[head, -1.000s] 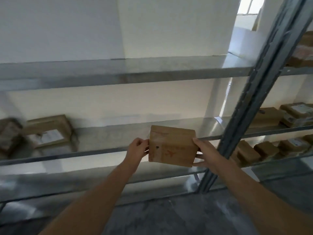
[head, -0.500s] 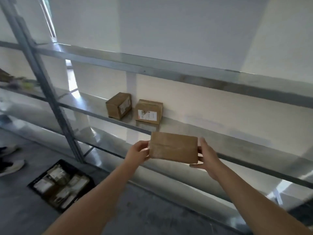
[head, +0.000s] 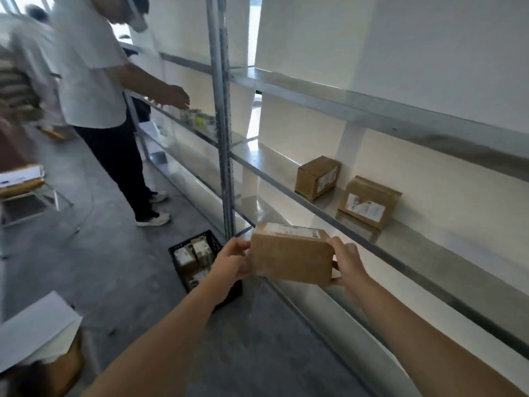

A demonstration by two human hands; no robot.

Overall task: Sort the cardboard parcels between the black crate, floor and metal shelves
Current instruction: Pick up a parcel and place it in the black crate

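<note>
- The fingers of my left hand (head: pixel 232 260) curl round one short end of the cardboard parcel (head: pixel 292 259); my right hand (head: pixel 347 260) clasps the other.
- The parcel hangs in the air just in front of the middle metal shelf (head: pixel 415 247), slightly below its edge.
- To shelve it well, I would keep it level, clear the front lip and set it down near the two boxes (head: pixel 316 176) there.
- Its long axis runs hand to hand, roughly along the shelf front, with the label on top.
</note>
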